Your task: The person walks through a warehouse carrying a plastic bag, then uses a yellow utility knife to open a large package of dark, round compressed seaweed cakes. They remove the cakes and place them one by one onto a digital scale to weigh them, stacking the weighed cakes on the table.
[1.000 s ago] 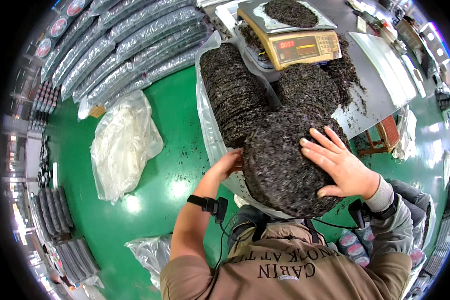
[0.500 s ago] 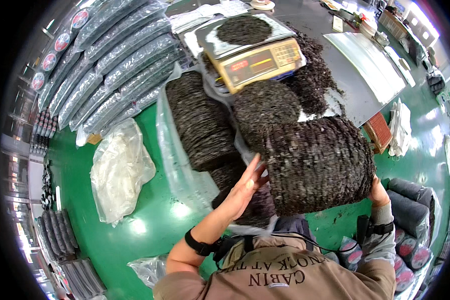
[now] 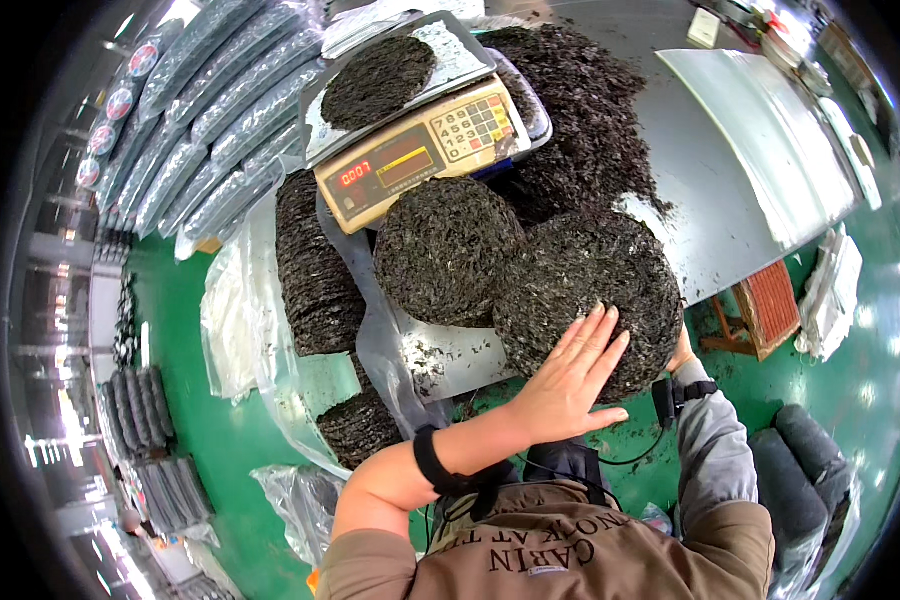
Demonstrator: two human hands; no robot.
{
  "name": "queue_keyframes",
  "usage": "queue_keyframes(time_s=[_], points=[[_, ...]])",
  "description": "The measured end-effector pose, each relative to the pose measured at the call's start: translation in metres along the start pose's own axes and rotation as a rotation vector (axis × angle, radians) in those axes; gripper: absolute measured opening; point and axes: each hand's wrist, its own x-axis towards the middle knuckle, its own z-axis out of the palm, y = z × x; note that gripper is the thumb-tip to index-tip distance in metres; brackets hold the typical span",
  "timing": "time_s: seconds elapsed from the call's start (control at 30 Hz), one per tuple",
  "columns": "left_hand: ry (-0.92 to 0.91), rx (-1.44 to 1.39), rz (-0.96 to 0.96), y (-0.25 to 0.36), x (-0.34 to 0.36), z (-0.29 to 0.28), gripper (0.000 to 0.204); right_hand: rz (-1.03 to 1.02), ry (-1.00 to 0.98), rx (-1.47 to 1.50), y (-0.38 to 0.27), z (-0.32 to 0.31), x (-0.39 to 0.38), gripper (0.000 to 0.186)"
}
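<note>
A stack of round, dark dried seaweed cakes point(image 3: 595, 285) stands at the front edge of the table, its round face up. My left hand point(image 3: 573, 372) lies on the near part of that face, fingers stretched and spread. Against the stack's right side is my right hand point(image 3: 682, 354), its fingers mostly hidden behind the seaweed. Just left sits another round seaweed pile point(image 3: 448, 252). Behind it, a digital scale point(image 3: 420, 150) carries one seaweed cake point(image 3: 378, 82). Further left, a long seaweed roll point(image 3: 315, 265) lies in a clear plastic bag point(image 3: 370, 325).
Loose seaweed point(image 3: 580, 115) is heaped behind the stack. Clear plastic sheets point(image 3: 760, 140) lie on the grey table point(image 3: 685, 130) at right. Filled plastic packs point(image 3: 230, 100) are piled at far left. A reddish-brown crate point(image 3: 767, 312) stands on the green floor below the table's right side.
The seaweed stack has tipped from lying sideways between my hands to standing with its round face up. My left hand has moved from its left end onto that face.
</note>
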Motion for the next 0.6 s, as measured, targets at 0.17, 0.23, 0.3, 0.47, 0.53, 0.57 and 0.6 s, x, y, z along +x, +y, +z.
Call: queue_keyframes(time_s=[0.17,0.23,0.3,0.47,0.53,0.57,0.6], points=[[0.104,-0.034,-0.009,-0.022,0.018,-0.010,0.065,0.046,0.021,-0.038,-0.017,-0.021,0.067,0.058],[0.270,0.252,-0.079,-0.056,0.013,-0.041,0.051,0.088,0.025,-0.031,-0.020,-0.027,0.091,0.058],[0.383,0.536,-0.402,-0.103,-0.007,-0.056,0.055,0.136,0.034,-0.035,-0.018,-0.030,0.108,0.058],[0.154,0.626,-0.705,-0.133,-0.082,-0.067,0.058,0.321,-0.005,-0.176,-0.023,-0.007,0.123,0.057],[0.226,0.618,-0.708,-0.127,-0.098,-0.072,0.059,0.326,0.132,-0.274,-0.026,0.031,0.126,0.058],[0.307,0.618,-0.639,-0.121,-0.098,-0.076,0.059,0.333,0.090,-0.252,-0.031,0.031,0.133,0.058],[0.318,0.541,-0.501,-0.109,-0.087,-0.078,0.058,0.335,0.050,-0.228,-0.034,0.027,0.141,0.057]])
